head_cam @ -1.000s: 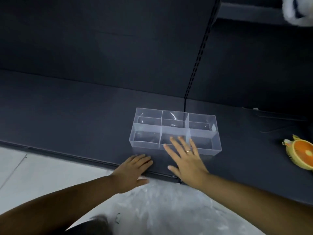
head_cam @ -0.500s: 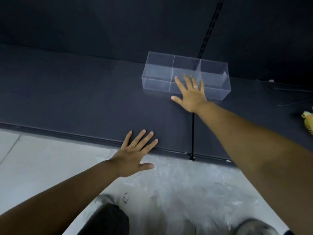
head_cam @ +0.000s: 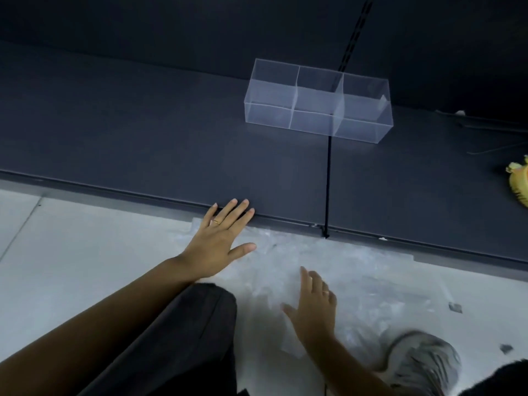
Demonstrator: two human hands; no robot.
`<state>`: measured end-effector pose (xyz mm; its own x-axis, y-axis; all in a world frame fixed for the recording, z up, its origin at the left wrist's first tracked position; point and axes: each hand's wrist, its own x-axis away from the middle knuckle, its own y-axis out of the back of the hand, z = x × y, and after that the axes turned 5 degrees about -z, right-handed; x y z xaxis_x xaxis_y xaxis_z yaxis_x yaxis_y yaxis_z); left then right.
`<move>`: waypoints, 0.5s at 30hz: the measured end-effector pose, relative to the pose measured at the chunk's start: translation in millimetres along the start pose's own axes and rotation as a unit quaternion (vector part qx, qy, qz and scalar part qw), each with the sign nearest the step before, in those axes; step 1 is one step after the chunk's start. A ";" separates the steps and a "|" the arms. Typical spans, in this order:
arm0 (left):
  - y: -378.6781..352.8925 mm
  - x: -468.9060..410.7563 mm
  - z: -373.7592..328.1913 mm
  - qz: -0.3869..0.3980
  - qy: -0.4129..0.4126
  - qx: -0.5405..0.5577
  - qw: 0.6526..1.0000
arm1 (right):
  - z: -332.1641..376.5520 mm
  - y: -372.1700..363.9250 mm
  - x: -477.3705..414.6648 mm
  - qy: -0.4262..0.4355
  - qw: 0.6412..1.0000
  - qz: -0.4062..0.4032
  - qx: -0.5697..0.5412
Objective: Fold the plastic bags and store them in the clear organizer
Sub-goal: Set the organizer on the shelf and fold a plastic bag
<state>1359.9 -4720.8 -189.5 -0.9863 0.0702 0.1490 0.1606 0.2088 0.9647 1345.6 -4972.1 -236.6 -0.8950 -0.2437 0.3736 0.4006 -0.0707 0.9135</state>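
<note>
The clear organizer (head_cam: 317, 101), split into several compartments, stands empty on the dark shelf (head_cam: 143, 138) near its back wall. Crumpled clear plastic bags (head_cam: 357, 275) lie spread on the pale floor in front of the shelf edge. My left hand (head_cam: 220, 241) lies flat with straight fingers, its fingertips over the shelf's front lip and its palm at the left end of the plastic. My right hand (head_cam: 314, 304) hovers over or rests on the middle of the plastic, fingers relaxed and spread, holding nothing.
A yellow-orange toy (head_cam: 518, 184) sits at the shelf's right edge. A grey shoe (head_cam: 425, 364) and dark trouser leg (head_cam: 183, 338) are on the floor near the plastic. A black upright rail (head_cam: 354, 32) runs up the back wall, with a seam below it.
My right hand left the organizer and came back down to the plastic on the floor. The left hand stayed by the shelf edge. The organizer now stands further back on the shelf.
</note>
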 end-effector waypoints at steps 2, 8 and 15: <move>6.5 3.1 2.8 0.030 -0.006 0.005 1.000 | -5.9 13.2 -8.6 0.035 0.998 -0.007 -0.050; 52.0 -13.6 -11.9 0.140 0.044 0.150 0.978 | -5.6 98.6 -34.9 0.058 0.944 -0.016 -0.324; 54.1 -16.8 -37.5 0.161 0.025 0.197 0.967 | -42.7 69.9 -20.6 0.016 0.983 0.114 0.141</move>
<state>1383.8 -4747.2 -131.7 -0.8817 0.1493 0.4477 0.4520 0.5400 0.7100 1400.4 -5013.3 -187.3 -0.7804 -0.2525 0.5720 0.5155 0.2581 0.8171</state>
